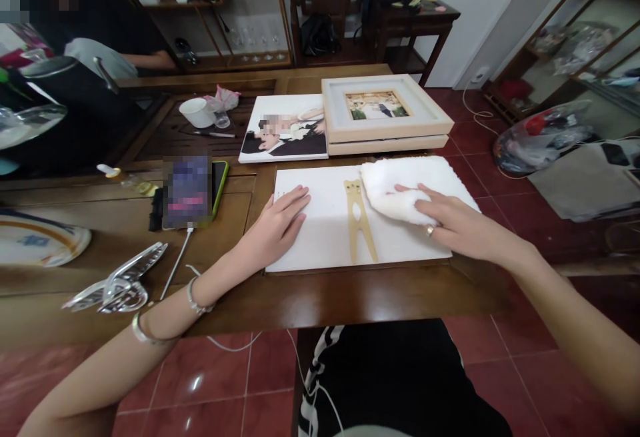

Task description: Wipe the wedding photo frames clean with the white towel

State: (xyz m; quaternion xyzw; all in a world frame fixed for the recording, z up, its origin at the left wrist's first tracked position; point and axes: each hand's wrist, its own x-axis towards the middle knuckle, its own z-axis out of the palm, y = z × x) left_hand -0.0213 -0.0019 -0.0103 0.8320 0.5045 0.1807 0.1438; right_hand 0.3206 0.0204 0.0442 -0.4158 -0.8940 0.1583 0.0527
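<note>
Grasping a bunched fold of white cloth (pixel 397 180) with the right hand (pixel 453 224), with fingers curled into the material and no clear sight of the thumb. Touching the left part of a white panel (pixel 323 224) with the left hand (pixel 283 224), with fingers nearly straight, grip released and nothing held. With the cloth spread over the panel's right part and the panel flat near the front edge of the counter (pixel 360 294), likeliest to go wrong around the two-pronged tan piece (pixel 354 217), loose on the panel between both hands. Could snag that piece's top end and drag it askew, through any leftward sweep of the cloth, just beside it or touching, cannot tell which. Could also slide the panel past the counter's front edge, through a pull towards the body too strong for the left hand's light-looking contact. Might scratch the panel with the ring (pixel 429 230) on the right hand, through pressing down beyond the cloth's margin. Might knock the framed picture (pixel 377 105) or the photo print (pixel 295 147) beyond the far edge, through too long a push forward. Possible, too, to hook the white cable (pixel 175 265) with the bracelet (pixel 189 294) and tug the green-edged phone (pixel 219 187), through careless withdrawal of the left arm.
</note>
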